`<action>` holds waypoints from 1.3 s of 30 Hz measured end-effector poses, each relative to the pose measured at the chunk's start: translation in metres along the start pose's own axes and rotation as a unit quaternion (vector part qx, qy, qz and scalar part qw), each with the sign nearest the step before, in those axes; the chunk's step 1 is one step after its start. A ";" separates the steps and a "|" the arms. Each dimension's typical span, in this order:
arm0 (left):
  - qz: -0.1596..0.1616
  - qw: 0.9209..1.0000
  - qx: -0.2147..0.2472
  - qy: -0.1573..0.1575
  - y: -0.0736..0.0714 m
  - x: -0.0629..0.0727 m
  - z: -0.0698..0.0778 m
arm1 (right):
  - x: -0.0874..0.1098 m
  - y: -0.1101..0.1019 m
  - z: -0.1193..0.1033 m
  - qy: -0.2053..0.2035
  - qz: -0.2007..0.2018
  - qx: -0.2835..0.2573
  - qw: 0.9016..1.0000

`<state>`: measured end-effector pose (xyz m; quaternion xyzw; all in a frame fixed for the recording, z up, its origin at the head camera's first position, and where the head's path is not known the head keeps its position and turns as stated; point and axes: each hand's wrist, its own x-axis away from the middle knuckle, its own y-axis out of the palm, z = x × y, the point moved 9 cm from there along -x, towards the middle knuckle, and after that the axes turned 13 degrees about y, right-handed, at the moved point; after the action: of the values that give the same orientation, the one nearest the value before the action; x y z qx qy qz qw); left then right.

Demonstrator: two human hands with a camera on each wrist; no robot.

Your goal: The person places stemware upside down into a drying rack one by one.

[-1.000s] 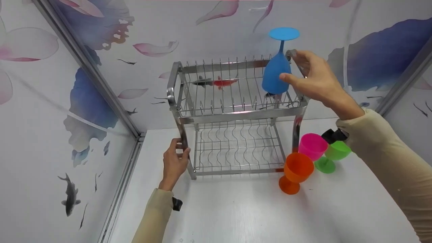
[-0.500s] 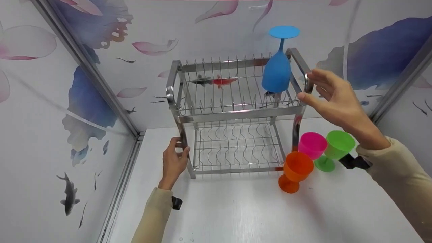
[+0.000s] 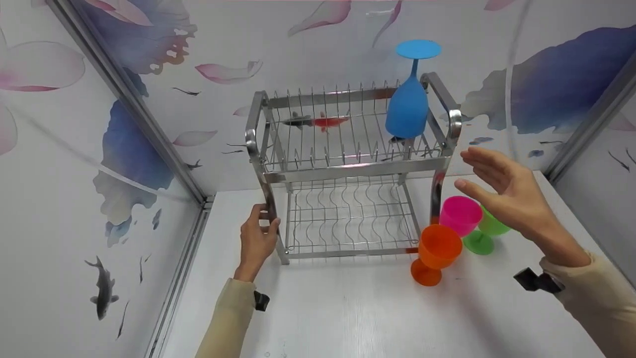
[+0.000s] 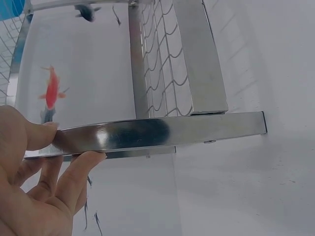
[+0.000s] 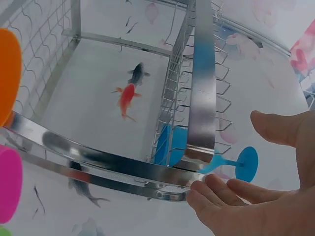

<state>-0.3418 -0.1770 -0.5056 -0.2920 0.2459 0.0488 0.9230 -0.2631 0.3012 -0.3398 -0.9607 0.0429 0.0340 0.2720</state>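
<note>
A blue goblet (image 3: 407, 109) stands upside down at the right end of the upper tier of a two-tier metal dish rack (image 3: 357, 170). My left hand (image 3: 257, 241) grips the rack's front left leg; in the left wrist view the thumb and fingers (image 4: 74, 179) pinch the metal strip from both sides. Just right of the rack, my right hand (image 3: 514, 196) hangs in the air with its fingers spread and nothing held. Below it a pink goblet (image 3: 461, 216), a green goblet (image 3: 479, 242) and an orange goblet (image 3: 440, 247) stand upright, the green one partly hidden by the hand.
The rack stands on a white table (image 3: 348, 308) against patterned wall panels (image 3: 318, 49). The lower tier (image 3: 353, 214) is wavy wire. The orange goblet sits close to the rack's front right foot.
My right hand has left the blue goblet and moved right and down, away from the rack. The blue goblet stays in place. My left hand keeps its grip on the leg.
</note>
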 end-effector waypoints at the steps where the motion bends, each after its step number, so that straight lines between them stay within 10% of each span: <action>1: -0.001 1.000 -0.001 -0.001 0.000 0.000 0.000 | 0.002 0.001 0.005 -0.002 -0.001 -0.003 1.000; 15: 0.000 1.000 0.005 -0.006 0.001 0.001 0.000 | 0.041 0.017 0.096 -0.030 0.022 -0.076 0.996; 39: 0.001 1.000 0.000 0.004 0.000 0.000 0.003 | 0.074 0.098 0.223 0.109 0.011 -0.213 0.971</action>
<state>-0.3404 -0.1758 -0.5038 -0.2919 0.2503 0.0485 0.9218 -0.2090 0.3311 -0.5870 -0.9940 0.0745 -0.0592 0.0547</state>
